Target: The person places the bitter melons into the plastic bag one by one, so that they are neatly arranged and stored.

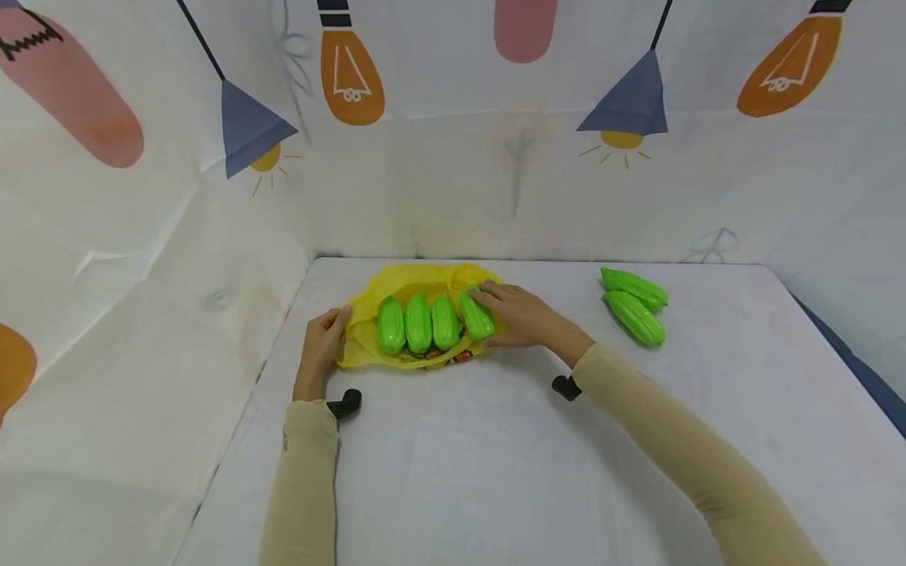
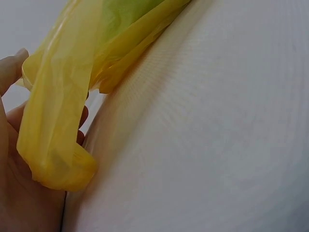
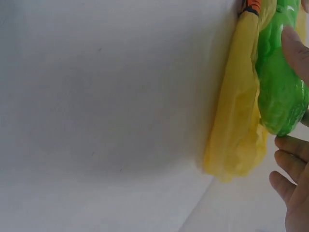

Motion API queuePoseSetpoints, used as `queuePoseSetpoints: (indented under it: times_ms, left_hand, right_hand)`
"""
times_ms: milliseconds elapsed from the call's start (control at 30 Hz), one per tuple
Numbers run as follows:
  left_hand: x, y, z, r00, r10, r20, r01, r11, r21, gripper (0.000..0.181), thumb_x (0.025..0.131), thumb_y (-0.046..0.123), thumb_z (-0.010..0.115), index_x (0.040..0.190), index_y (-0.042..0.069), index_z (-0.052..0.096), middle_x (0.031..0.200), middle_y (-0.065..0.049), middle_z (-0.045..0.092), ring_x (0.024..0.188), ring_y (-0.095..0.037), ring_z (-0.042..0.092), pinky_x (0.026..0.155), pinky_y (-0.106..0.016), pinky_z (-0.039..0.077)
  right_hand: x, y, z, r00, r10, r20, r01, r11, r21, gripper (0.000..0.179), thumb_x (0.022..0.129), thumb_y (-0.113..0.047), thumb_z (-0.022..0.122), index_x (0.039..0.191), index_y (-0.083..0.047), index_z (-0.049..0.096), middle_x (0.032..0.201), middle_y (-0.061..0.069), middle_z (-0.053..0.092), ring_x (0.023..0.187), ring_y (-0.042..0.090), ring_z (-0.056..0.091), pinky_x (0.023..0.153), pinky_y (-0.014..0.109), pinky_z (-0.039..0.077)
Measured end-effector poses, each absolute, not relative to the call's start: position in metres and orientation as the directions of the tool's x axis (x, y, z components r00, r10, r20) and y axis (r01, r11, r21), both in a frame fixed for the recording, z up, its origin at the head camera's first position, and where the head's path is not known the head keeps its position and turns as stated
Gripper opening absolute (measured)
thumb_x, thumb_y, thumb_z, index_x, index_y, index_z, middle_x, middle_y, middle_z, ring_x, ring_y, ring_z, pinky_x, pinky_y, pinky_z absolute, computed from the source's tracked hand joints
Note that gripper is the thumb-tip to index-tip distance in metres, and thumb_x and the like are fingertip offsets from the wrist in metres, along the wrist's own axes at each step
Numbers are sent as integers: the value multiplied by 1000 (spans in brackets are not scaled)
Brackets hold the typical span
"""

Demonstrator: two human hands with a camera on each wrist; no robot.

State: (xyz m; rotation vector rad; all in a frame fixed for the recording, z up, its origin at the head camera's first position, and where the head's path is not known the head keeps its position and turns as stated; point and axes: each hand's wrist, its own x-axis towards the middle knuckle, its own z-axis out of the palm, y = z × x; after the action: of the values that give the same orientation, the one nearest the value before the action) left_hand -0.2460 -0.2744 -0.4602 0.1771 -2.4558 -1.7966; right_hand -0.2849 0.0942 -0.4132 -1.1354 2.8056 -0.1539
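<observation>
Maybe the yellow bag (image 1: 418, 275), pinched by the left hand (image 1: 322, 342) near the worktop's (image 1: 453, 464) back edge, could be tipped by the green fruit (image 1: 476, 316) gripped in the half-curled right hand (image 1: 524, 316).

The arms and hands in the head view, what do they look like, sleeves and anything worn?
Both arms wear long beige sleeves reaching about the wrists. The left cuff bears small dark marking, too small to read. A black piece juts out at each wrist. The left hand and right hand are ungloved.
</observation>
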Motion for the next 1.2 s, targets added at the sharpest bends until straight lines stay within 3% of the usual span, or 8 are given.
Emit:
queuePoseSetpoints:
  times_ms: [400,600,933,1200]
  left_hand:
    - [-248,-275,-465,-986,-164,-26,-72,279,957,44,99,41,56,89,-2,62,61,5,43,59,-9,43,53,-22,37]
    - [-243,-270,-456,-986,-165,-17,-68,309,949,44,101,37,54,96,-5,63,69,5,51,65,-8,47,58,-21,40]
    - [-244,-271,-457,-987,-163,12,-45,339,940,43,102,34,53,94,-7,63,67,4,49,64,-9,46,57,-21,39]
    - [-260,-283,-488,-982,-188,-28,-82,285,955,49,96,51,56,79,5,56,60,7,39,59,-9,41,54,-23,35]
  right_hand:
    - [-290,66,-419,-725,-674,-142,-652,738,-173,99,85,-57,69,157,-16,16,160,19,19,147,37,24,116,53,27]
    - [-292,66,-425,-731,-663,-165,-628,747,-217,99,85,-55,70,157,-14,14,158,21,23,141,41,34,113,53,32]
    - [-290,64,-433,-753,-635,-173,-616,772,-157,102,85,-63,64,157,-11,13,157,19,28,140,39,36,114,52,30]
    - [-288,61,-439,-767,-622,-159,-618,782,-79,102,86,-66,60,157,-11,13,158,17,29,145,32,30,118,50,23]
